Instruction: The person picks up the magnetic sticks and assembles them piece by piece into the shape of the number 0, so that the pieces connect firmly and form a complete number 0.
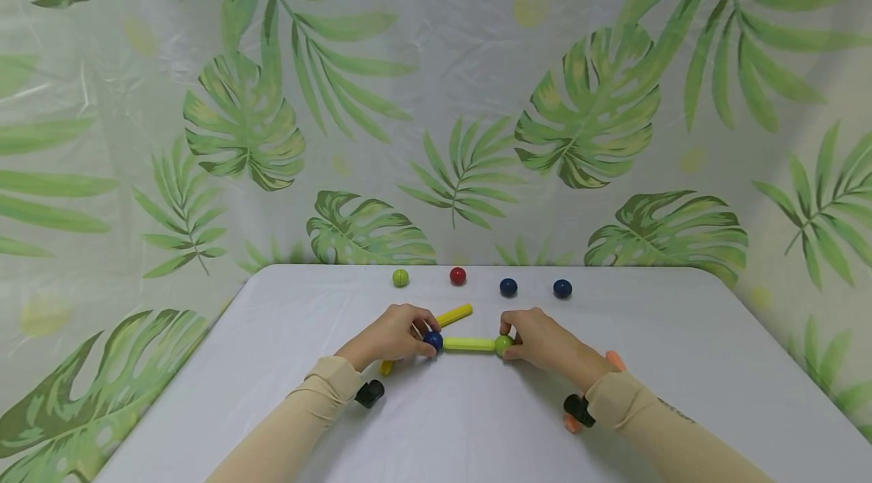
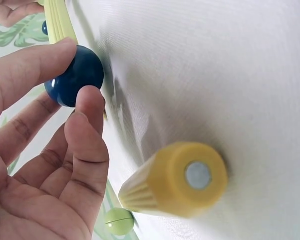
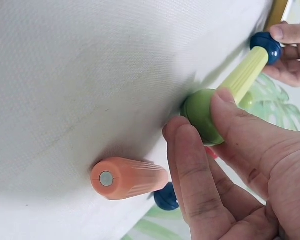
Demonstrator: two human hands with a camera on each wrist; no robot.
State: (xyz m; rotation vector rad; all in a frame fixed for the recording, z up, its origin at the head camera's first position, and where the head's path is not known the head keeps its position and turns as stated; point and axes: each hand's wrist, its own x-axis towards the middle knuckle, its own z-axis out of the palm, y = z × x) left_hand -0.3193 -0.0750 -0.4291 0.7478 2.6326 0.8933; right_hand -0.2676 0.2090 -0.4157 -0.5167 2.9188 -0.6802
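Note:
Thumb and fingers of my left hand (image 1: 398, 333) pinch a dark blue ball (image 2: 81, 75). My right hand (image 1: 545, 341) pinches a green ball (image 3: 202, 116) the same way. A ribbed light yellow-green stick (image 1: 468, 345) spans the space between both balls, its ends right at them, lying roughly left to right. Behind and partly under the left hand is a yellow stick (image 1: 455, 315); the left wrist view shows a yellow stick end (image 2: 197, 175) with a round grey disc. An orange stick (image 3: 130, 177), also with a grey disc, lies by the right wrist, partly hidden under the forearm.
Along the back of the white table (image 1: 272, 316) sit a light green ball (image 1: 400, 278), a red ball (image 1: 458, 276) and two dark blue balls, one (image 1: 508, 287) left of the other (image 1: 562, 288). A leaf-patterned curtain (image 1: 463, 89) hangs behind the table.

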